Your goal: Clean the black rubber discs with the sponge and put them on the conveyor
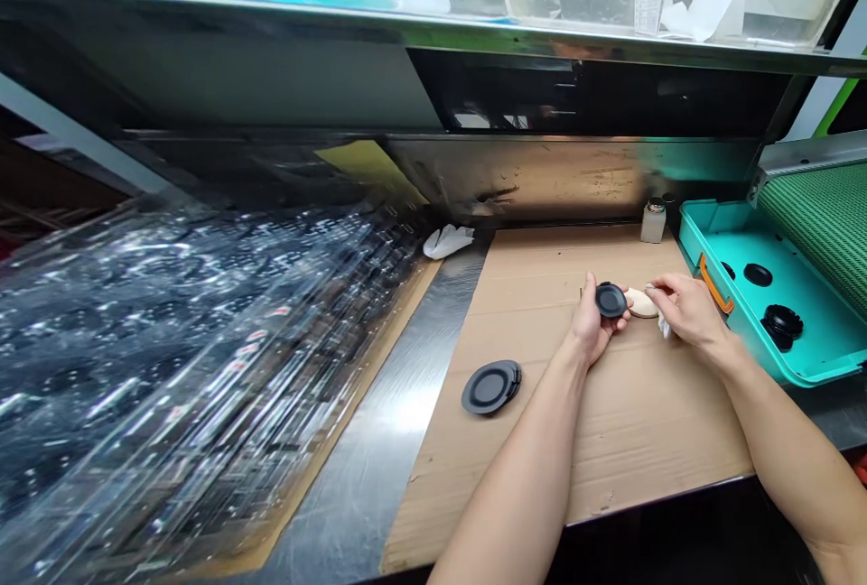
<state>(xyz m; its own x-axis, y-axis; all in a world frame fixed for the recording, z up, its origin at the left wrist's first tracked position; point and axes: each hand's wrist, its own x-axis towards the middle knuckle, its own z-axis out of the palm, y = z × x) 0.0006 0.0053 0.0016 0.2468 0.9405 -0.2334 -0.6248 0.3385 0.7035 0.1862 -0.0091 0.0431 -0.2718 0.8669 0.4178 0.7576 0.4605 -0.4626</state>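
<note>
My left hand (596, 321) is closed around a round black plastic disc (610, 300), its flat face turned up. Close by on the right, my right hand (692, 310) has thumb and fingers pinched together, and a crumpled white cloth (665, 326) pokes out from under them. Between the two hands shows a cream oval pad (642, 302), partly hidden by fingers. A small stack of black discs (491, 387) lies on the cardboard sheet (535, 287), left of my left forearm.
On the right, a turquoise tray (799, 373) holds several black round parts (783, 323) beside a green mesh belt (826, 215). A small bottle (654, 221) stands at the back. Clear plastic trays (223, 368) fill the left. A white crumpled piece (448, 242) lies near them.
</note>
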